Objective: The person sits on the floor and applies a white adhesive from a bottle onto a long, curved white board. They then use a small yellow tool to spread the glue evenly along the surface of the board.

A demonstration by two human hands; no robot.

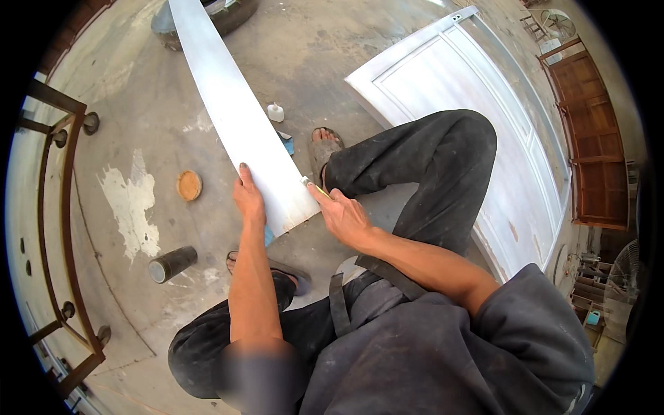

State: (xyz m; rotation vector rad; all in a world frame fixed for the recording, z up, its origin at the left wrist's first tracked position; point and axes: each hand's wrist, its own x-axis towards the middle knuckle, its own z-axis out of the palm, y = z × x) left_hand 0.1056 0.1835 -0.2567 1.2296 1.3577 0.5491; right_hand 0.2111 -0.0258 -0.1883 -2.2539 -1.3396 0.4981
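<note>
Both hands meet at the near end of a long white board (235,117), which runs away from the person toward the upper left of the view, its far end cut off by the top edge, so its long axis points up and slightly left from the hands. On the left edge of the board, the left hand (248,197) lies flat-fingered along the side, thumb on the face, steadying it without closing around it. At the right edge, just above the board's near corner, the right hand (344,216) pinches a small tool (312,187) with a pale metal tip and a yellowish shaft, the tip touching the board's edge; what kind of tool it is I cannot tell, since the fingers cover most of it. Both hands are about equally near the board, the right one doing the contact work. On the concrete floor (138,124), left of the board, lie a round tan disc (189,185) and a dark cylinder (171,264) on its side; just right of the board stands a small white bottle (275,112). Something blue peeks from under the board's near end, mostly hidden. Farther right a white panelled door (484,104) lies flat.
</note>
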